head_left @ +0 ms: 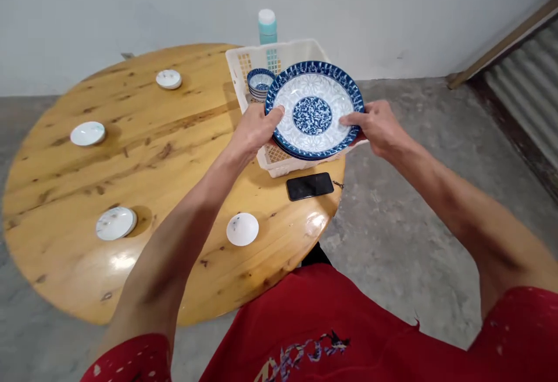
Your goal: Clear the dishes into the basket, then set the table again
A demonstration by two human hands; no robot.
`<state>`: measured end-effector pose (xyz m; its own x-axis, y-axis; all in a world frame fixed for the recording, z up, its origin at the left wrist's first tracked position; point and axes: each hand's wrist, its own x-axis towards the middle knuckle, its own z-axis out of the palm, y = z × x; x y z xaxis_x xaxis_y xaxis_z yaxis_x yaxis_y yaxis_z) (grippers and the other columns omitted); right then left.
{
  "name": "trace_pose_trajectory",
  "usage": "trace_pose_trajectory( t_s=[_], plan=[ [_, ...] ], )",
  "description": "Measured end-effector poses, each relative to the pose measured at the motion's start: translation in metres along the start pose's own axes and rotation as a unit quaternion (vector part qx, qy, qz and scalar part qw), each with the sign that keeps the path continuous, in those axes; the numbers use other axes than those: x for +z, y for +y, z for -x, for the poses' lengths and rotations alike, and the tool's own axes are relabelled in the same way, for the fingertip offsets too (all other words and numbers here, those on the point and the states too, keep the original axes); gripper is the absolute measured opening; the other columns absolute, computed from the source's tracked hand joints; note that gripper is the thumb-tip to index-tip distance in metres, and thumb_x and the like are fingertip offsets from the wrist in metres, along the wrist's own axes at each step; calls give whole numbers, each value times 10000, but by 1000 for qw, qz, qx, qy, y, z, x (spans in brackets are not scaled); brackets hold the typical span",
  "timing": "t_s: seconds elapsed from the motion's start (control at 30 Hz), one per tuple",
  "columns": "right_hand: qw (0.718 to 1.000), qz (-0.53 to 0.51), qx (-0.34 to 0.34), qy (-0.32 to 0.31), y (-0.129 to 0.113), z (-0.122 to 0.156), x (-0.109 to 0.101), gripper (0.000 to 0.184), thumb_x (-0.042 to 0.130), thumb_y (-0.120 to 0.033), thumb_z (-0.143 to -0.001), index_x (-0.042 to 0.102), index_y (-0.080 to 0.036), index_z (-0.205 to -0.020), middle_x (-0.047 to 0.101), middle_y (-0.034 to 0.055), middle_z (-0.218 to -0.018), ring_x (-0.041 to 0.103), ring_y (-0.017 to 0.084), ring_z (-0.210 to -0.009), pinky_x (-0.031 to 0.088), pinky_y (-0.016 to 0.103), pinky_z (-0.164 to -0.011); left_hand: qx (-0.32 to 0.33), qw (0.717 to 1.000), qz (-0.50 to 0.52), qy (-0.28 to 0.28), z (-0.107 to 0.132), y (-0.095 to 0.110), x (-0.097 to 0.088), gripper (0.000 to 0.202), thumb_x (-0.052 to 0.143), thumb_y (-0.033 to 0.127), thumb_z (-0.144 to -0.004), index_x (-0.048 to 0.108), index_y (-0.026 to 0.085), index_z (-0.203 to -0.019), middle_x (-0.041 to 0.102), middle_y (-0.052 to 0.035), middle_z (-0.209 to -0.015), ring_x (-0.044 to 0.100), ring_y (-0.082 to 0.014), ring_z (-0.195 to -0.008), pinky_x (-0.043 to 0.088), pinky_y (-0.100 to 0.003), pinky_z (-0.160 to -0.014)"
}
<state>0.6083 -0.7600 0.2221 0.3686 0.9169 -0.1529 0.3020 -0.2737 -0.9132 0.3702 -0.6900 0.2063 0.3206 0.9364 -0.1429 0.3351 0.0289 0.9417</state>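
Observation:
A blue-and-white patterned plate is held tilted above a white plastic basket. My left hand grips its left rim, thumb on the face. My right hand grips the right rim the same way. A second plate edge seems to show just under it. Inside the basket stands a small stack of blue-and-white bowls. The basket sits on the right side of a round wooden table.
Several small white saucers lie around the table, among them ones at the left, the front left and the front. A black phone lies by the basket. A teal bottle stands behind. Concrete floor to the right.

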Motion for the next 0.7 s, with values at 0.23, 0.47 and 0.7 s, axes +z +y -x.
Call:
trace_pose_trajectory(
  t_s=[0.23,0.47,0.7],
  plan=[
    [994,18,61,-88,23,-108,19,97,704,-117,-793,626,-78,-750,620,31,-661,679,175,-683,586,337,-673,-99,992,9,76,-63,-29,24,234,564,332,-921,611,115,-996,645,-86,-833,674,-265,-939,574,-424,-812],
    [982,32,128,-137,50,-158,37,125,676,-64,-790,590,-104,-708,611,21,-622,612,132,-556,582,348,-642,-199,972,36,118,-99,-59,50,173,515,246,-898,590,94,-931,634,-90,-833,653,-207,-819,577,-399,-762],
    [965,44,193,-172,81,-173,59,174,654,-29,-773,554,-141,-686,602,22,-617,600,139,-577,559,300,-596,-309,933,57,176,-108,-92,70,197,577,172,-801,570,121,-991,631,-91,-855,634,-218,-789,575,-446,-736]
  ],
)
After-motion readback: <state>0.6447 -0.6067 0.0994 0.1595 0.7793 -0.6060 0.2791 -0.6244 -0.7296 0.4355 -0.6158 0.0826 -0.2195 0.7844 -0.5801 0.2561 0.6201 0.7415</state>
